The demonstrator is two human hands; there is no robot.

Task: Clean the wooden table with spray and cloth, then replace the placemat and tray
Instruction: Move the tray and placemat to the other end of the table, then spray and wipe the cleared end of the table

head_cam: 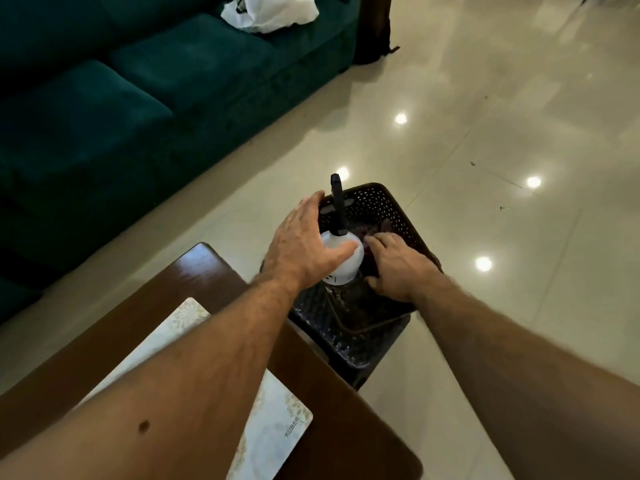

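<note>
A white spray bottle with a black nozzle stands upright in a dark perforated basket on the floor beside the wooden table. My left hand curls around the bottle's white shoulder, thumb across its front. My right hand reaches into the basket just right of the bottle, fingers bent down onto a dark purplish cloth that is mostly hidden. Whether it grips the cloth is unclear. A pale patterned placemat lies on the table under my left forearm. No tray is in view.
A dark green sofa runs along the left, with a white bag on its far seat. Glossy cream floor tiles spread to the right and beyond the basket. The table's rounded corner sits close to the basket.
</note>
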